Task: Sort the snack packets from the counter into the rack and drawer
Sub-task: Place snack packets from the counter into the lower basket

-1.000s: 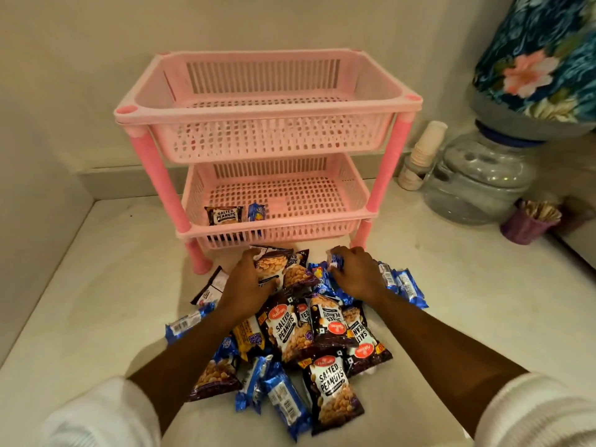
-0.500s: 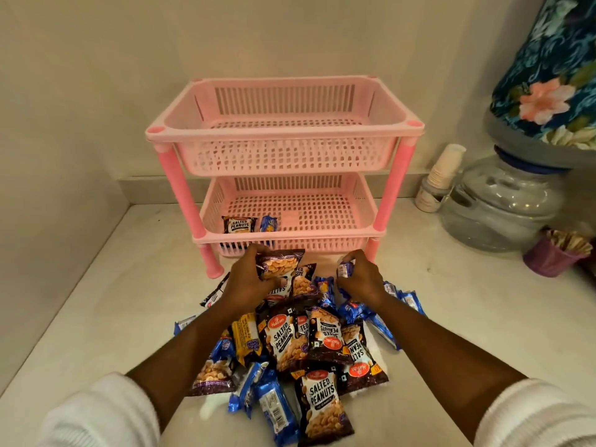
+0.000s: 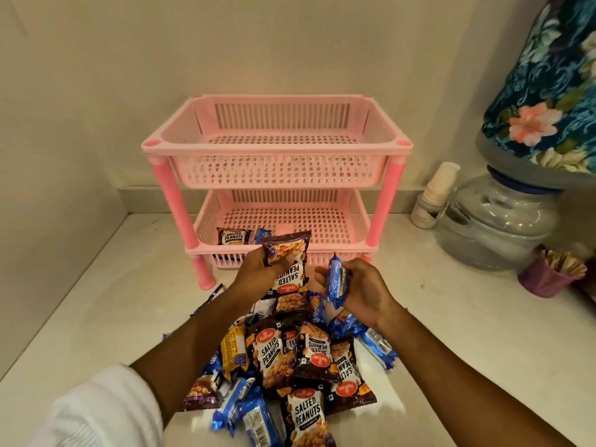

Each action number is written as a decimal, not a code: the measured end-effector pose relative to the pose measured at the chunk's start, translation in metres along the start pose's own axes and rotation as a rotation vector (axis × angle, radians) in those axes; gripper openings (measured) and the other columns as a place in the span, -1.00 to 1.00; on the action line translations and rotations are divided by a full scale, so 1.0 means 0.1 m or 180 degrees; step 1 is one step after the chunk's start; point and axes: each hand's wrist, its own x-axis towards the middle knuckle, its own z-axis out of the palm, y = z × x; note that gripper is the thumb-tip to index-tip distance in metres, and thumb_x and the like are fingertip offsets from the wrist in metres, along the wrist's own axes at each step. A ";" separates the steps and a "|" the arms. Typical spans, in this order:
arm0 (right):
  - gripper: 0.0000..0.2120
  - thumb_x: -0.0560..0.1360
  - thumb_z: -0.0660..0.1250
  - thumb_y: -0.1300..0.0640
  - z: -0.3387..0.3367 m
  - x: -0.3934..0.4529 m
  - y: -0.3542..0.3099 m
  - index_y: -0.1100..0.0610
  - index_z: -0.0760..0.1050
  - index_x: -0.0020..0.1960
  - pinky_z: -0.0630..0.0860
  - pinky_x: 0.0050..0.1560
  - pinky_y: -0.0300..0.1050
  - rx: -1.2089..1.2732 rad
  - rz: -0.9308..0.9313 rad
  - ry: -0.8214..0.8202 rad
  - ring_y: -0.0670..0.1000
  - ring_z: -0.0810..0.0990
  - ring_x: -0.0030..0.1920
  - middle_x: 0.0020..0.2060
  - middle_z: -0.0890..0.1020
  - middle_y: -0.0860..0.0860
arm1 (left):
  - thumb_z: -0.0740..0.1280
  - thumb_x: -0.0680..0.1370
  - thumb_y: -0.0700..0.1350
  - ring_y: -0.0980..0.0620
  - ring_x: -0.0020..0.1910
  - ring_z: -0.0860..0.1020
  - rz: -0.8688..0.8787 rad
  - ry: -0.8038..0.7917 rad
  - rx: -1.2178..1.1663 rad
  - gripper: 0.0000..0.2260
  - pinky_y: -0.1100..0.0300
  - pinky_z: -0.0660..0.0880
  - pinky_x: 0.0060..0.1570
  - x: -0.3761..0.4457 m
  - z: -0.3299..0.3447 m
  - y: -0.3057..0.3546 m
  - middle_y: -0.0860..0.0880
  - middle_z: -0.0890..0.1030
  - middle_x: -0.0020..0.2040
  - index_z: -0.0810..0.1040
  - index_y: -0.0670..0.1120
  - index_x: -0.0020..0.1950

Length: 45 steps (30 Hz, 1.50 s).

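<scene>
Snack packets point(image 3: 283, 359) lie heaped on the counter point(image 3: 451, 333) in front of the pink rack point(image 3: 277, 146). My left hand point(image 3: 258, 272) grips one salted peanuts packet point(image 3: 288, 261) by its upper end, raised before the lower tier. My right hand point(image 3: 361, 288) pinches a blue biscuit packet point(image 3: 337, 279), held upright. Two packets already rest in the lower tier; the upper tier holds none. I judge the packets light, soft and crinkly, with slick film. Recommended hold: a sealed end or edge, not the filled middle.
</scene>
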 end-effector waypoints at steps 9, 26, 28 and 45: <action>-0.78 0.48 0.40 0.39 0.27 0.18 -0.30 0.31 0.54 0.13 0.53 0.26 0.14 -0.0570 -0.0484 -0.0179 0.08 0.58 -0.08 -0.13 0.60 0.15 | 0.32 0.60 0.02 0.05 0.23 0.43 -0.0041 0.0122 -0.0179 -0.69 0.07 0.33 0.14 0.46 -0.01 0.17 0.09 0.49 0.22 0.33 0.02 0.28; -0.83 0.57 0.42 0.18 0.65 1.18 -0.88 0.23 0.55 0.11 0.60 0.11 0.18 -0.1987 -0.1343 0.1032 0.17 0.61 -0.05 -0.04 0.64 0.15 | 0.31 0.61 -0.19 -0.09 0.19 0.52 -0.0137 0.0086 0.0724 -0.47 0.05 0.56 0.07 1.52 0.06 0.37 -0.07 0.45 0.38 0.21 -0.07 0.54; -0.66 0.50 0.50 0.16 0.60 1.36 -0.85 0.19 0.56 0.24 0.60 0.20 0.18 -0.2418 -0.1340 0.1276 0.19 0.63 0.13 0.14 0.65 0.14 | 0.27 0.62 -0.20 -0.17 0.36 0.43 -0.0044 0.0020 0.1101 -0.47 -0.04 0.46 0.29 1.63 0.11 0.29 -0.11 0.38 0.47 0.19 -0.09 0.56; -0.54 0.40 0.54 -0.14 0.29 1.85 -0.67 0.15 0.53 0.11 0.53 -0.23 -0.15 -0.4950 -0.0249 0.1205 0.06 0.63 -0.09 0.04 0.67 0.10 | 0.42 0.49 -0.13 -0.22 0.46 0.22 0.0413 -0.0424 0.4027 -0.48 -0.06 0.32 0.38 1.80 0.18 -0.03 -0.17 0.19 0.49 0.37 0.05 0.43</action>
